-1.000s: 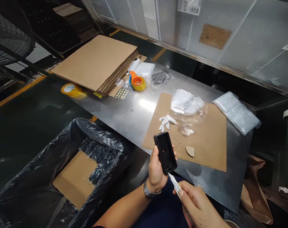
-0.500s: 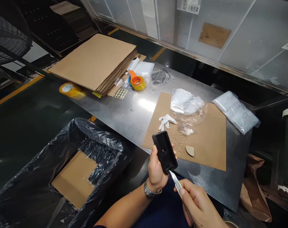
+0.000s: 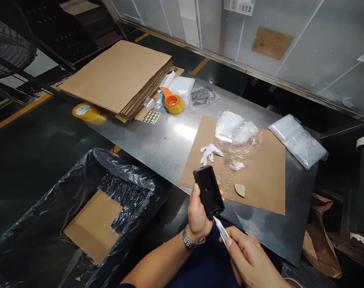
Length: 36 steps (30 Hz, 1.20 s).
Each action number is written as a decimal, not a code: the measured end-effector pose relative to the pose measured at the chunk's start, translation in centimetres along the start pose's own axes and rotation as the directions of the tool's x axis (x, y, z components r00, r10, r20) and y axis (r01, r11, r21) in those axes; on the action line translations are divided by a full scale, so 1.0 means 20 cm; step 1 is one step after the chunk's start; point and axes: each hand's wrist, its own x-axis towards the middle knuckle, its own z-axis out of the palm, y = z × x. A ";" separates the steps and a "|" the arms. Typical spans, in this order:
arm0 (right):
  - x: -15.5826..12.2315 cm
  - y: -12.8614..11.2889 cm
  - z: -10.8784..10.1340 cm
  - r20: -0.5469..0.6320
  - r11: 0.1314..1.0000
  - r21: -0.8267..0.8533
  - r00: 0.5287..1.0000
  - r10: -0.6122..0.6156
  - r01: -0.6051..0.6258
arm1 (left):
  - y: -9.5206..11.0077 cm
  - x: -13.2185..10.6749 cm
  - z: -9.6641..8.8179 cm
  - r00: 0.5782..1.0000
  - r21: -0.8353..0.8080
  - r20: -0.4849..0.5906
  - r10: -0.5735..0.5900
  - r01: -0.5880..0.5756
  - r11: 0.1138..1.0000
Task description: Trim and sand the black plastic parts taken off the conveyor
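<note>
A black rectangular plastic housing (image 3: 208,190), hollow with a small hole near its middle, rests in my left hand (image 3: 197,218), fingers wrapped round its sides. My right hand (image 3: 245,250) is closed on a utility knife (image 3: 221,231), whose blade tip meets the lower edge of the housing. Beyond the hands, on a flat cardboard sheet (image 3: 263,172), lie a white glove (image 3: 211,153), a small tan quarter-round piece (image 3: 240,190) and clear plastic bags (image 3: 237,128).
The metal table (image 3: 146,148) bears a cardboard stack (image 3: 119,76), a tape dispenser (image 3: 173,103), a sticker sheet (image 3: 151,117), a yellow tape roll (image 3: 85,111) and a bagged white pack (image 3: 299,141). At lower left stands a bin lined with black plastic (image 3: 29,244), cardboard inside.
The knife and both hands stay almost in place, with the blade tip still at the housing's lower edge. The view has shifted very slightly.
</note>
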 end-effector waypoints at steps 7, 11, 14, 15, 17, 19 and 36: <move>0.00 0.02 0.00 -0.040 0.999 -0.034 0.999 0.001 -0.003 | -0.01 0.00 0.00 0.995 0.090 -0.040 0.090 -0.086 0.992; 0.01 0.02 0.00 -0.030 0.999 -0.032 0.999 0.014 -0.015 | -0.01 -0.01 -0.01 0.992 0.132 -0.028 0.122 -0.117 0.984; 0.01 0.00 0.00 -0.025 0.999 -0.048 1.000 0.007 -0.008 | -0.01 -0.01 -0.01 0.993 0.156 -0.006 0.121 -0.119 0.981; 0.01 0.00 -0.01 -0.021 0.999 -0.051 1.000 0.006 -0.007 | -0.01 -0.01 -0.01 0.992 0.161 0.003 0.124 -0.122 0.979; 0.01 -0.01 -0.01 -0.014 0.999 -0.053 1.000 0.007 -0.007 | -0.01 -0.01 -0.01 0.991 0.164 0.021 0.130 -0.132 0.978; 0.00 -0.01 -0.02 -0.009 0.999 -0.053 1.000 0.011 -0.012 | -0.01 0.00 -0.01 0.991 0.166 0.035 0.132 -0.136 0.977; 0.02 -0.01 -0.01 -0.029 1.000 -0.021 1.000 0.009 -0.009 | -0.03 0.01 -0.02 0.985 0.155 0.019 0.170 -0.171 0.973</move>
